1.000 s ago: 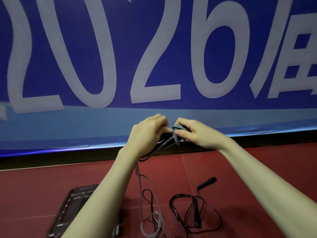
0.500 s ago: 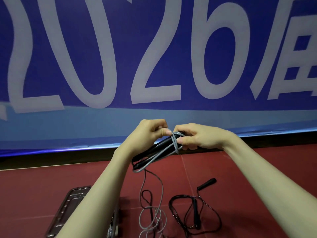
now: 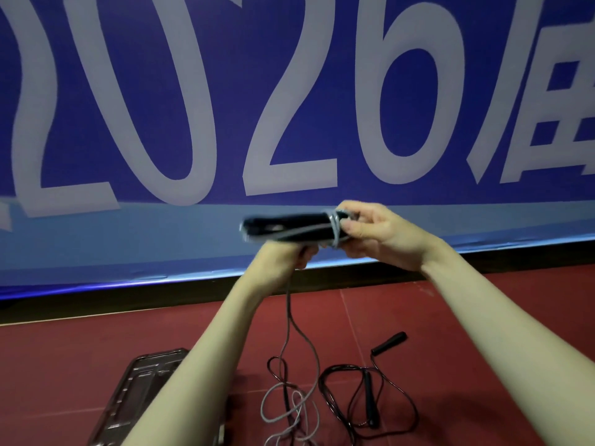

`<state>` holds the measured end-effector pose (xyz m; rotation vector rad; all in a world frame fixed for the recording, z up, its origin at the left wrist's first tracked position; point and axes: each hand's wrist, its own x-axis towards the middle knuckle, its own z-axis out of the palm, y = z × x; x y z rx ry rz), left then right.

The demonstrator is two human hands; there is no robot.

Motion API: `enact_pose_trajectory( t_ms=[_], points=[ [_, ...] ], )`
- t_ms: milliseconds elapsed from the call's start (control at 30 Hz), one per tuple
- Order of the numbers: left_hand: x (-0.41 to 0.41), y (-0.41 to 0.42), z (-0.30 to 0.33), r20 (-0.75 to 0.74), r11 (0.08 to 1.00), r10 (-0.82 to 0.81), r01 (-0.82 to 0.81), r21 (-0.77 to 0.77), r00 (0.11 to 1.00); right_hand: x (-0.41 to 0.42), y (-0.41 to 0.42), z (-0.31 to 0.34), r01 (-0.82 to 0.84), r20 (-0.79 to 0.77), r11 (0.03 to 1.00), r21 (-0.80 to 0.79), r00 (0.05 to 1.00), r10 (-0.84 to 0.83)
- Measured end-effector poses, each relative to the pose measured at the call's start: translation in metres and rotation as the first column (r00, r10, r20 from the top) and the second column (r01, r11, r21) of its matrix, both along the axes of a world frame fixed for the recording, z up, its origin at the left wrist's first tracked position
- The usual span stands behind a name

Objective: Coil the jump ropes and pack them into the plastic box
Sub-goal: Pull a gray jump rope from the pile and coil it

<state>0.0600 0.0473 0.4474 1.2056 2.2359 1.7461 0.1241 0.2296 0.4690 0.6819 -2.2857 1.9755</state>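
My right hand (image 3: 378, 235) grips one end of the black handles of a grey jump rope (image 3: 289, 228), held level in front of me, with grey cord wound round them by my fingers. Just below the handles my left hand (image 3: 283, 260) grips the grey cord, which hangs down to a loose tangle on the floor (image 3: 289, 410). A black jump rope (image 3: 370, 391) lies loose on the red floor at the lower right, one handle pointing away. The clear plastic box (image 3: 135, 391) sits on the floor at the lower left, partly hidden by my left forearm.
A large blue banner (image 3: 289, 107) with white numerals stands close ahead, its bottom edge meeting a dark strip above the red floor (image 3: 450, 317).
My hands have risen and shifted right. The handles have turned level, held by my right hand alone. My left hand has dropped below them onto the hanging cord, pulling it straighter.
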Motion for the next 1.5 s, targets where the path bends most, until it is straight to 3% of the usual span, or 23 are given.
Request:
enact_pose_trajectory(
  t_ms=[100,167,300,467,567,633,733,867,933,1033,1267,1400,1500],
  points=[
    [0.009,0.025,-0.005,0.114,0.990,0.099,-0.110,0.094,0.989,-0.006,0.003,0.006,0.161,-0.042,0.978,-0.130,0.985,-0.168],
    [0.013,0.036,-0.007,0.083,0.982,0.172,-0.177,0.060,0.982,-0.010,0.005,0.006,0.274,-0.052,0.952,-0.138,0.958,-0.283],
    [0.018,0.048,-0.014,-0.215,0.948,0.280,-0.304,-0.090,0.936,-0.017,0.006,0.001,0.440,-0.009,0.872,-0.216,0.892,-0.452],
    [0.022,0.051,-0.015,-0.383,0.875,0.317,-0.424,-0.236,0.868,-0.021,0.014,0.002,0.592,0.065,0.734,-0.332,0.791,-0.608],
    [0.024,0.051,-0.013,-0.643,0.775,0.233,-0.539,-0.331,0.730,-0.024,0.015,-0.002,0.642,0.143,0.674,-0.367,0.755,-0.640],
    [0.025,0.050,-0.013,-0.762,0.721,0.123,-0.585,-0.371,0.635,-0.026,0.015,-0.007,0.665,0.187,0.661,-0.349,0.740,-0.646],
    [0.026,0.042,-0.012,-0.851,0.741,0.007,-0.573,-0.349,0.526,-0.030,0.016,-0.015,0.702,0.171,0.664,-0.255,0.709,-0.684],
    [0.015,0.029,-0.001,-0.912,0.801,0.014,-0.551,-0.235,0.409,-0.029,0.014,-0.024,0.781,-0.161,0.609,0.138,0.625,-0.764],
    [0.012,0.023,0.005,-0.896,0.829,0.042,-0.516,-0.216,0.442,-0.022,0.008,-0.023,0.760,-0.308,0.579,0.295,0.649,-0.695],
    [0.006,0.012,0.010,-0.830,0.818,0.139,-0.535,-0.211,0.540,-0.012,0.001,-0.017,0.650,-0.366,0.622,0.437,0.760,-0.537],
    [0.003,0.006,0.008,-0.677,0.862,0.232,-0.471,-0.190,0.698,-0.003,-0.004,-0.004,0.403,-0.251,0.594,0.696,0.912,-0.324],
    [-0.002,0.004,0.000,-0.529,0.911,0.226,-0.369,-0.182,0.818,0.000,-0.002,0.000,0.316,-0.196,0.564,0.763,0.944,-0.264],
    [-0.004,0.003,-0.003,-0.419,0.943,0.186,-0.280,-0.177,0.889,0.004,0.001,0.004,0.209,-0.089,0.603,0.770,0.971,-0.222]
  ],
)
